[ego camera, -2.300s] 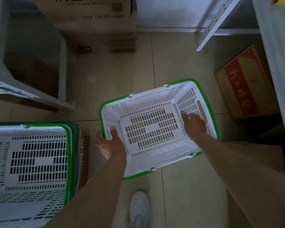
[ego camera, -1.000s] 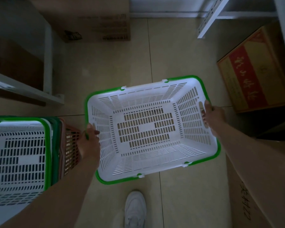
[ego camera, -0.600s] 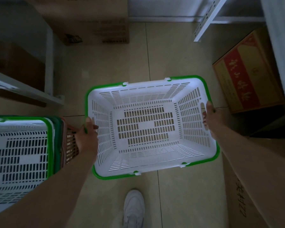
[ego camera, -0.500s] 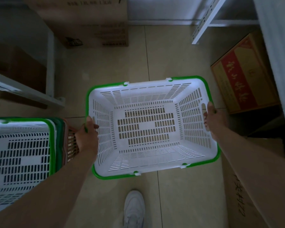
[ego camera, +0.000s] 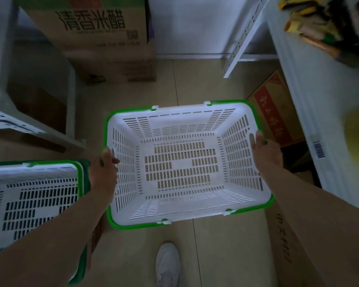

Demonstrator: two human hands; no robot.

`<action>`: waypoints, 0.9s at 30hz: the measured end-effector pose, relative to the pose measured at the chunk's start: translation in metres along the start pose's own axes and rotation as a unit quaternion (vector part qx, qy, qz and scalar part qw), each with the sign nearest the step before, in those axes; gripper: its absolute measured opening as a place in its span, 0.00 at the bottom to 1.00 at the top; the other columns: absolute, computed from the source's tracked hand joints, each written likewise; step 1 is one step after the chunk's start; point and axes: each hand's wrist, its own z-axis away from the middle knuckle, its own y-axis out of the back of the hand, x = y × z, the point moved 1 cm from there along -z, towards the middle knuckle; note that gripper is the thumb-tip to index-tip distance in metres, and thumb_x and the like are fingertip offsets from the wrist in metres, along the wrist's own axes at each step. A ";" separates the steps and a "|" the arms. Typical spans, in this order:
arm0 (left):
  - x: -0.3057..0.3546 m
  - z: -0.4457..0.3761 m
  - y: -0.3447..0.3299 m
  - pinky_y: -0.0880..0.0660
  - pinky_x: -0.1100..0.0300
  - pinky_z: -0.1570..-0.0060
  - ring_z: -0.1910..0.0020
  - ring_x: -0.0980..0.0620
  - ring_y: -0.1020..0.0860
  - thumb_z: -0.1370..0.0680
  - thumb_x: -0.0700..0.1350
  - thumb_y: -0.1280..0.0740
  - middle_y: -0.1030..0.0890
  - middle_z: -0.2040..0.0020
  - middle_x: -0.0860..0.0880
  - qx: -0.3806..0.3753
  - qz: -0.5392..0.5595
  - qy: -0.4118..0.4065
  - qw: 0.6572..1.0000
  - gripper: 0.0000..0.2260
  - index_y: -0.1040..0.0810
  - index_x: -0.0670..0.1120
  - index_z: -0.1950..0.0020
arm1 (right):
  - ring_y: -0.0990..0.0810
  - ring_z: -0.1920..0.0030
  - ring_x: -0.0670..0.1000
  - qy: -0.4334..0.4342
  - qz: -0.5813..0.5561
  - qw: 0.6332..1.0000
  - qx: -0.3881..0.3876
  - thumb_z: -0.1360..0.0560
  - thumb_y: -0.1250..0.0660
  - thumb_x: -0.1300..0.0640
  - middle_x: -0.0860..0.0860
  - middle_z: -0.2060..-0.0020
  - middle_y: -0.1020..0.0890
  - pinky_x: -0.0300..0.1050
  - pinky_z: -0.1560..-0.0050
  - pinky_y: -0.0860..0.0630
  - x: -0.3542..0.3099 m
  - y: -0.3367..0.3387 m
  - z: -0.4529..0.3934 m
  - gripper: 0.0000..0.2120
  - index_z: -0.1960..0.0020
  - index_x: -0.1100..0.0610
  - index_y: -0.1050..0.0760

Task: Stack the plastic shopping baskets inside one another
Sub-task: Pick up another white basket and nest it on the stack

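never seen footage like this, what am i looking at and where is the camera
There is no machine here: a person works with bare hands. The one camera sits on their head and looks down, so you see both arms and a white shoe on the tiled floor. The left hand and the right hand each grip one end of a white basket with a green rim, held above the floor. To the left stands a stack of baskets, already nested. Cardboard boxes and shelves stand around.

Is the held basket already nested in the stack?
No, the basket is held by both hands beside the stack, over bare floor.
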 end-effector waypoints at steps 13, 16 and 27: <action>0.085 0.039 0.046 0.35 0.61 0.72 0.75 0.51 0.34 0.18 0.60 0.41 0.30 0.70 0.48 -0.059 0.039 -0.016 0.997 0.22 0.28 0.46 0.64 | 0.22 0.58 0.60 -0.006 -0.011 0.998 0.054 0.21 0.54 0.33 0.64 0.49 0.18 0.48 0.58 0.29 -0.040 0.085 0.058 0.37 0.44 0.64 0.23; 0.102 0.048 0.061 0.34 0.61 0.72 0.76 0.51 0.33 0.17 0.58 0.41 0.29 0.71 0.48 -0.057 0.038 -0.028 0.997 0.22 0.29 0.46 0.64 | 0.19 0.57 0.63 -0.018 -0.005 0.998 0.064 0.22 0.56 0.31 0.66 0.52 0.18 0.52 0.58 0.24 -0.052 0.098 0.073 0.41 0.48 0.66 0.23; 0.119 0.055 0.142 0.34 0.61 0.73 0.75 0.50 0.34 0.18 0.60 0.41 0.29 0.70 0.47 -0.037 0.031 -0.019 0.999 0.23 0.26 0.44 0.63 | 0.24 0.62 0.60 0.022 0.040 0.996 0.071 0.21 0.55 0.33 0.63 0.59 0.23 0.47 0.64 0.34 -0.093 0.123 0.132 0.36 0.52 0.65 0.25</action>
